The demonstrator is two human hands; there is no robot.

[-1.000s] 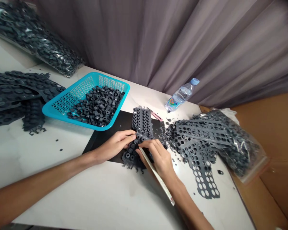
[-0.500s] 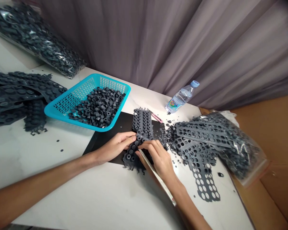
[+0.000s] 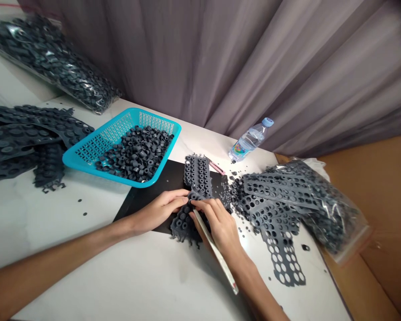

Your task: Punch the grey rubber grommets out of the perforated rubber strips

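Observation:
My left hand (image 3: 169, 206) is closed on the left edge of a dark rubber sheet (image 3: 198, 174) set with rows of round rubber pieces. The sheet bends where my fingers grip it and lies across a black mat (image 3: 146, 203). From the right, my right hand (image 3: 219, 220) holds a long thin white tool (image 3: 220, 258), its rear end slanting toward me. The fingertips of both hands nearly meet over the sheet. The tool's working tip is hidden, so its kind does not show.
A blue basket (image 3: 70, 161) of small rubber pieces stands behind my left hand. More sheets (image 3: 16, 133) lie at left, punched sheets (image 3: 284, 191) at right. Filled plastic bags (image 3: 63, 67) flank the table. A pink cutter (image 3: 216, 167) and water bottle (image 3: 249, 141) lie behind the mat.
The view has shifted slightly. My right fingertips have moved a little toward my left fingertips on the sheet, and the white tool's rear end has swung left. The left hand keeps its grip.

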